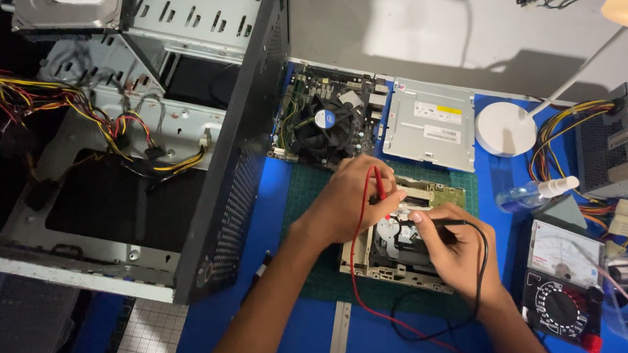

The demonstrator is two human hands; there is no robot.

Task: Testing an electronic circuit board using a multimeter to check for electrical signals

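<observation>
Probing an opened disc drive at the centre of the blue worktop, a person holds one test lead in each hand. The left hand has its fingers clenched around the red probe; the right hand pinches the black probe. Both tips meet the drive's exposed insides. Steady contact seems to matter here: wrists braced, tips kept apart, leads clear of the mechanism. At three o'clock sits one dial meter; at twelve o'clock, one circuit board with a fan and one closed drive; at nine o'clock, one open computer case.
</observation>
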